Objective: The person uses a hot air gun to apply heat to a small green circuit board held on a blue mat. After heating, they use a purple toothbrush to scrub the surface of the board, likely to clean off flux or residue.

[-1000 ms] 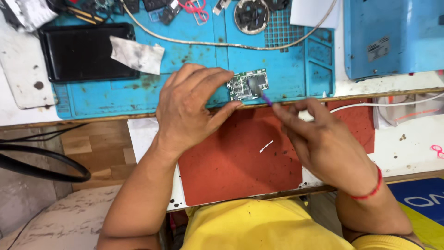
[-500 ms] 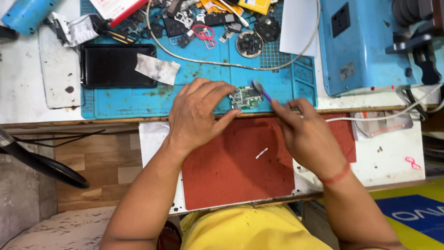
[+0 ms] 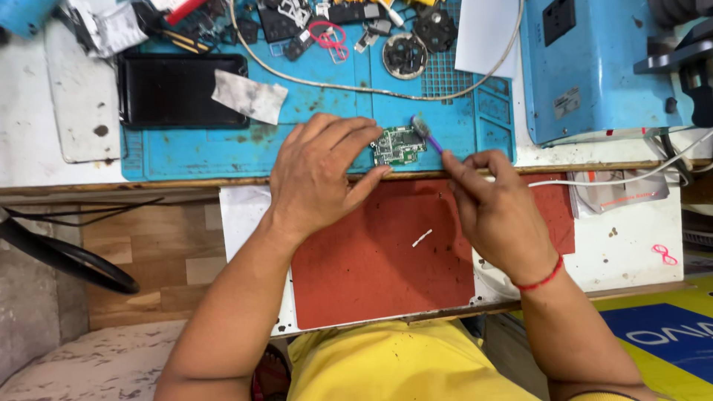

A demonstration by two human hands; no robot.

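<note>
Yellow cloth of the person's shirt (image 3: 401, 364) filled the near edge, and from it both forearms reached forward over a red mat (image 3: 371, 260) on the desk (image 3: 631, 245), where a small white scrap (image 3: 422, 238) lay loose. The left hand (image 3: 319, 174) was spread flat, palm down, its fingertips and thumb pinning the near and left edges of a small green circuit board (image 3: 399, 145) that sat on the blue work mat (image 3: 223, 148) just beyond the red one. The right hand (image 3: 497, 212) had its grip pinched around a purple-handled brush (image 3: 427, 132), wrist cocked, bristles resting at the board's upper right corner. It looked like the scrubbing step on the board; the next stroke seemed to call for light pressure with the board kept pinned. Farther back lay a black tray (image 3: 171, 89), a crumpled wipe (image 3: 249, 96), a white cable (image 3: 356, 87) and a blue machine (image 3: 594, 67).
</note>
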